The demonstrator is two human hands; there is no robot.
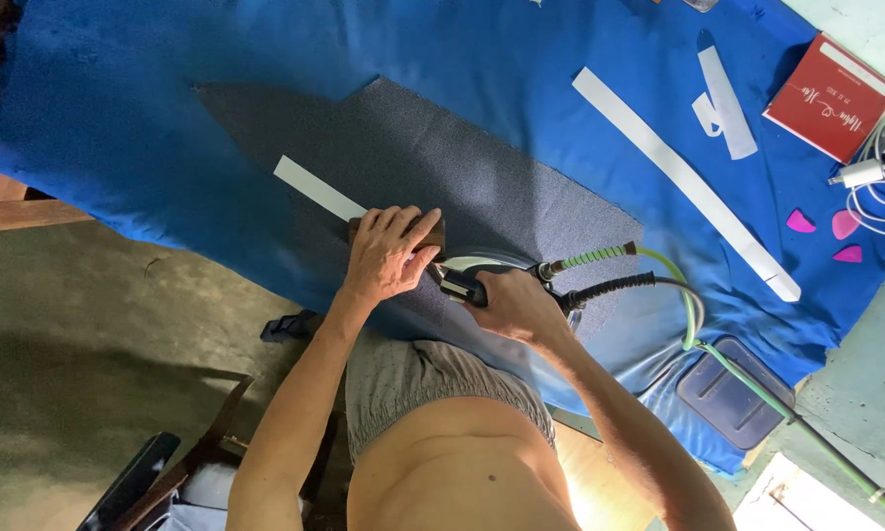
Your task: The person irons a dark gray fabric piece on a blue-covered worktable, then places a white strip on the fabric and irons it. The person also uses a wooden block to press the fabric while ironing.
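Left hand (pixel 388 254): our fingers lie pressed together, flat on a brown block (pixel 433 234), to keep the white strip (pixel 317 191) down on the grey cloth (pixel 433 162).
Right hand (pixel 516 303): fingers wrapped around the iron (pixel 477 270) handle, just beside the block.
Cloth: spread on the blue table (pixel 118 88), so it stays flat.
Hoses (pixel 610 270): they trail to the right, away from the work.

Landmark: the fabric piece (pixel 442 157) lying on the padded table cover (pixel 118 118). On its near edge a white strip (pixel 317 189) runs under the left hand (pixel 388 251), which presses a small block (pixel 433 231) down on it. Steam iron (pixel 482 270) sits just right of that block, on the fabric, gripped by the right hand (pixel 516 305). Hoses (pixel 649 270) trail right off the fabric. Long strip (pixel 683 182) lies right of the fabric; booklet (pixel 831 96) far right of it; iron rest pad (pixel 733 393) right and nearer.
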